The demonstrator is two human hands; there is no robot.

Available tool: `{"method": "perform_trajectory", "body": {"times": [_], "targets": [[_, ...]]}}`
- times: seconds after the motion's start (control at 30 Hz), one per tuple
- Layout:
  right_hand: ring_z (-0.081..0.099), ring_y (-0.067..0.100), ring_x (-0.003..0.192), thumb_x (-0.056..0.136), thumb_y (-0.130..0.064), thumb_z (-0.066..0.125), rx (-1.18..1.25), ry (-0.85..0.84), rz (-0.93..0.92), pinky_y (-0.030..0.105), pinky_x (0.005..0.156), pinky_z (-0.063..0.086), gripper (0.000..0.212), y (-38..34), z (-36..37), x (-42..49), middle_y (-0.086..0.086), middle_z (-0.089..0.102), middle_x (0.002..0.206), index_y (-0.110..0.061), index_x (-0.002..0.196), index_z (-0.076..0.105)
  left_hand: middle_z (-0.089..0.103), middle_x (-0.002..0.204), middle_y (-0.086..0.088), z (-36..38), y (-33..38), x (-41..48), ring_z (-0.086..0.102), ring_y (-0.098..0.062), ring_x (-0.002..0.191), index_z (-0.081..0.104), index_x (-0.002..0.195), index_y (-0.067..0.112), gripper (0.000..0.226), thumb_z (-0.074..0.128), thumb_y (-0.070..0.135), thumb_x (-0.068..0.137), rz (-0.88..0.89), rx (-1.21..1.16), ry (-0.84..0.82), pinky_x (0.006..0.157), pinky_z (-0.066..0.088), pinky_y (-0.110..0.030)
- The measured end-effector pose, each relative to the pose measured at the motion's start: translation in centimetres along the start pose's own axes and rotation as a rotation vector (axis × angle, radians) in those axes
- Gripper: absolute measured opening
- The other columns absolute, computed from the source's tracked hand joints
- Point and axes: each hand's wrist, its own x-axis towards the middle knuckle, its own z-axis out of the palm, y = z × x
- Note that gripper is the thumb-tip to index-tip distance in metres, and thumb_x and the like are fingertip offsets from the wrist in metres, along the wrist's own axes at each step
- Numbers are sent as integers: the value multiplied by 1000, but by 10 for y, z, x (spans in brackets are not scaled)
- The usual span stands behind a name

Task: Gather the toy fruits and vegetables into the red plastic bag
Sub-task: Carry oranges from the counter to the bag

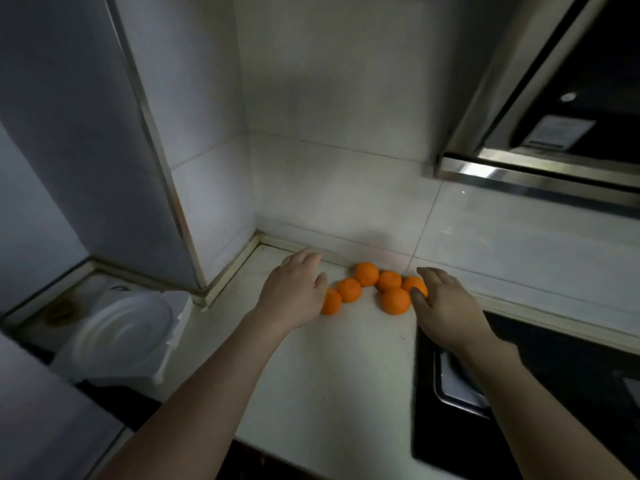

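On the desk (329, 358), the left hand (294, 289) holds its fingers straight and open just beside six toy oranges (367, 274) near the tiled wall (346, 202). The right hand (440, 303) curls its fingers round the rightmost orange (412, 284).

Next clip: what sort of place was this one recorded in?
Most likely a home kitchen: a range hood hangs above a black cooktop set into a pale countertop, with white tiled walls behind.
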Motion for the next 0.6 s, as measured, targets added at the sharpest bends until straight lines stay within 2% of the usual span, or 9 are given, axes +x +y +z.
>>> {"method": "perform_trajectory", "body": {"times": [0.13, 0.27, 0.4, 0.5, 0.6], "targets": [[46, 32, 121, 94, -35, 46, -21, -38, 39, 33, 96, 36, 47, -3, 23, 1, 14, 52, 133, -7, 133, 49, 33, 153, -3, 17, -9, 12, 30, -22, 138, 39, 144, 15, 47, 38, 34, 100, 33, -15, -56, 108, 31, -37], [48, 28, 117, 96, -33, 49, -3, -78, 41, 32, 89, 38, 39, -1, 48, 23, 10, 53, 131, -10, 127, 51, 27, 156, -3, 37, -24, 33, 26, -22, 141, 35, 146, 17, 52, 41, 39, 99, 8, -11, -108, 110, 32, -38], [43, 27, 126, 96, -42, 41, 32, -160, 33, 37, 99, 38, 52, 9, 79, 62, 7, 46, 141, -13, 140, 41, 25, 158, -3, 60, -38, 62, 24, -21, 142, 31, 148, 19, 55, 40, 41, 99, -35, -2, -173, 112, 31, -39], [43, 28, 127, 94, -50, 35, 40, -244, 7, 38, 101, 37, 60, 13, 107, 96, 9, 44, 142, -13, 141, 39, 26, 157, -2, 81, -47, 86, 26, -20, 141, 31, 148, 19, 54, 39, 40, 100, -59, 4, -226, 111, 31, -38], [37, 28, 133, 95, -46, 42, 32, -295, -26, 38, 105, 33, 61, 18, 135, 125, 9, 38, 149, -14, 146, 32, 28, 155, -3, 107, -57, 107, 30, -22, 139, 30, 148, 18, 54, 39, 41, 99, -80, 34, -280, 107, 34, -39]]}}
